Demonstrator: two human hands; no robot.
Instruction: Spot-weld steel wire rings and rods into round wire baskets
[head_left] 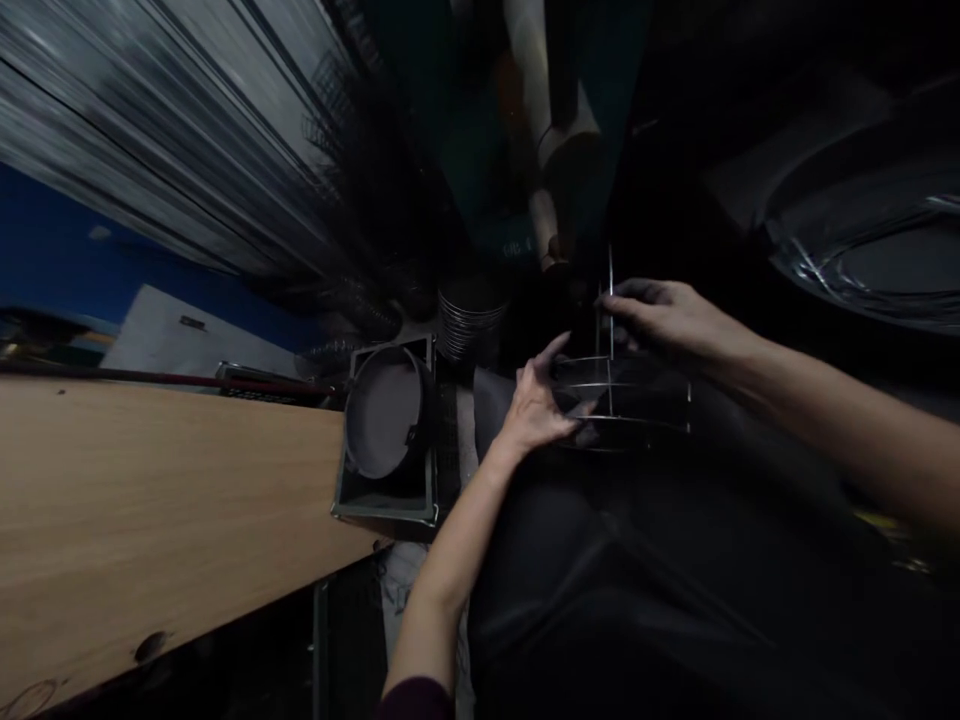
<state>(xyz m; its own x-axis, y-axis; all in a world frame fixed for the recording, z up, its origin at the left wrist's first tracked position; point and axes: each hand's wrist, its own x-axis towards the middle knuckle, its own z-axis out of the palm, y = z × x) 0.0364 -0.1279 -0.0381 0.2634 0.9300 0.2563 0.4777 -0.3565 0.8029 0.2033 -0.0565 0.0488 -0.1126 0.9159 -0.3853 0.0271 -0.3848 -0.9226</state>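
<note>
A small frame of thin metal wire (626, 395), with curved rings and upright rods, rests on my dark-clothed lap. My left hand (536, 400) grips its left side, thumb raised against the top ring. My right hand (664, 318) pinches the top of an upright rod at the far side of the wire frame. Both hands are closed on the wire.
A wooden tabletop (150, 500) fills the left. At its right end stands a square metal box with a round opening (386, 425). Behind it sits a stack of metal rings (469, 315). Bundles of shiny rods (172, 130) lie at the upper left; a large round pan (870, 240) at the right.
</note>
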